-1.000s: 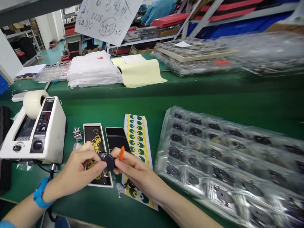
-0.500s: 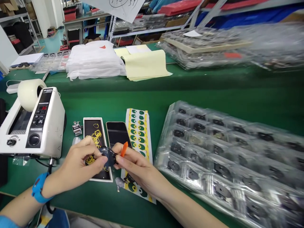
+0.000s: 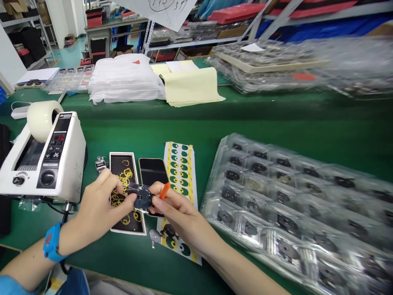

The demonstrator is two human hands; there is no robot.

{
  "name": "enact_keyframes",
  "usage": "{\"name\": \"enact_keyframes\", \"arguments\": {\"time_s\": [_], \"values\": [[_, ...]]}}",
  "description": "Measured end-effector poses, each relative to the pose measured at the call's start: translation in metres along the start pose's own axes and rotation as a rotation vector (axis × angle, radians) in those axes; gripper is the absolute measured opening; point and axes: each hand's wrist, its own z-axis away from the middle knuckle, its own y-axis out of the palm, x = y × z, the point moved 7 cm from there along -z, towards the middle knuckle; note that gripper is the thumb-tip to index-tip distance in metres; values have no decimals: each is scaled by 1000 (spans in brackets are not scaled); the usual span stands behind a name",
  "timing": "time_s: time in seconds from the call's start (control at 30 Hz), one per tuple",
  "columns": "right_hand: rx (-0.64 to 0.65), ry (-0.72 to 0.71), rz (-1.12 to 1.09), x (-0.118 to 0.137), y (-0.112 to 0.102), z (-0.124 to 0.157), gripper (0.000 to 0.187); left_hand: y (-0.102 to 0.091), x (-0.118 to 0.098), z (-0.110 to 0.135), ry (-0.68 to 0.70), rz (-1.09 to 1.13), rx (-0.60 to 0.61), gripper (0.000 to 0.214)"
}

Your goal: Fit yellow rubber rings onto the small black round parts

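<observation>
Between my two hands I hold a small dark rounded plastic part (image 3: 140,197), above a white-rimmed box (image 3: 145,232) of yellow rings. My left hand (image 3: 102,205), with a blue band on its wrist, pinches the part's left side. The fingers of my right hand (image 3: 175,207) close on its right side, and an orange pointed tool (image 3: 165,191) sticks up from them. A phone (image 3: 152,170) lies just behind my hands. Beside it is a sheet of green and yellow stickers (image 3: 181,172). Near the sheet's lower end rest a grey piece (image 3: 155,237) and a black piece (image 3: 168,230).
A white tape dispenser (image 3: 61,155) stands on the left, with a metal tally counter (image 3: 100,164) beside it. Clear trays of black parts (image 3: 264,200) fill the right. Behind are white sheets (image 3: 125,80), yellow paper (image 3: 193,86) and more stacked trays (image 3: 260,61).
The dark part has turned so that more of its broad face shows. My left fingers have shifted up and left along it. The whole view has moved slightly.
</observation>
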Motion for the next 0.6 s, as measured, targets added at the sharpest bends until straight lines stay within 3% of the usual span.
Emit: {"name": "enact_keyframes", "arguments": {"time_s": [0.17, 0.4, 0.6], "values": [[13, 26, -59, -1, -1, -1, 40, -15, -3, -1, 69, 173, -155, 11], [65, 122, -156, 1, 15, 8, 45, 13, -15, 3, 208, 322, 126, 12], [71, 157, -257, -8, 21, 10, 46, 22, -5, 6, 155, 287, 155, 15]]}}
